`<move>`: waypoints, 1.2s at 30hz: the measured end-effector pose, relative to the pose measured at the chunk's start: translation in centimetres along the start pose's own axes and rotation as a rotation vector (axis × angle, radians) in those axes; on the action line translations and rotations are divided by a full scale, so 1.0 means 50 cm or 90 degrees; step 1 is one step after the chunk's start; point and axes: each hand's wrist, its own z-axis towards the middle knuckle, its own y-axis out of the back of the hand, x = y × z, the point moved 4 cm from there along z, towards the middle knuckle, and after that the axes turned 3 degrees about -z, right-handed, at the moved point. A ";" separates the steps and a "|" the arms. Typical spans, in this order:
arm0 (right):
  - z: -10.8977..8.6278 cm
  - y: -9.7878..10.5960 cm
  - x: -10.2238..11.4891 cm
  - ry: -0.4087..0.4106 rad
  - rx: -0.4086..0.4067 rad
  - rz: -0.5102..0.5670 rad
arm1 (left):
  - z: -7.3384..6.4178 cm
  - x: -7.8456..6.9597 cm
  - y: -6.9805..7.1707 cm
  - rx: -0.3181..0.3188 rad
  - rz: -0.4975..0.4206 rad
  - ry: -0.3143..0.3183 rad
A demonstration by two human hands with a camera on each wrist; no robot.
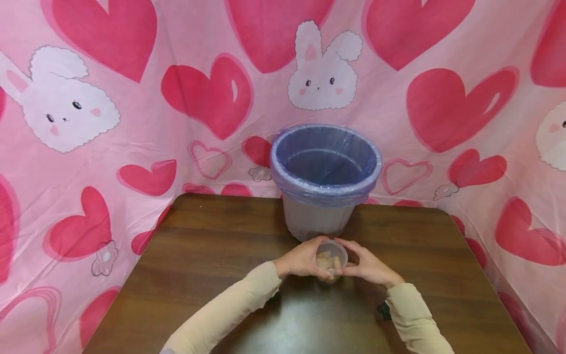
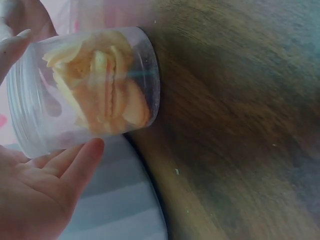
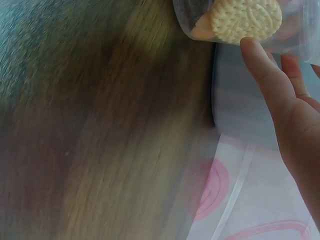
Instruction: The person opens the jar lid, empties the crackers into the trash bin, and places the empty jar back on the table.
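Observation:
A clear plastic jar [image 1: 329, 247] with a ridged rim is held between both hands over the middle of the table, in front of the bin. My left hand [image 1: 305, 259] grips its left side, and my right hand [image 1: 368, 266] grips the right side, fingers and thumb spread round the wall. Through the jar's side, the left wrist view shows several pale biscuits [image 2: 107, 85] in a heap, one with a sandwich filling on edge. In the right wrist view, a round biscuit [image 3: 245, 20] with a patterned face lies against the wall.
A pale bin [image 1: 314, 219] lined with a bluish plastic bag [image 1: 325, 189] stands open at the table's back edge, just beyond the hands. The dark wooden table [image 1: 212, 246] has a pink heart-and-rabbit cloth [image 1: 199, 39] hanging behind it and along both sides.

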 end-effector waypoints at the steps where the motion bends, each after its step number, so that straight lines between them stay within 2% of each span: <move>1: 0.001 -0.002 0.001 -0.001 0.002 0.006 | -0.001 0.001 0.001 -0.003 -0.003 -0.004; 8: 0.008 -0.013 0.002 -0.022 0.010 0.017 | -0.010 0.009 0.004 -0.008 -0.019 -0.017; 22: 0.023 -0.024 0.006 0.008 0.023 -0.019 | -0.028 0.021 0.012 -0.012 -0.036 -0.002; 29: 0.029 -0.024 0.012 0.019 0.012 -0.034 | -0.031 0.025 0.015 -0.014 -0.010 -0.013; 36: 0.029 -0.027 0.011 0.003 0.001 -0.049 | -0.034 0.028 0.014 -0.007 0.008 -0.021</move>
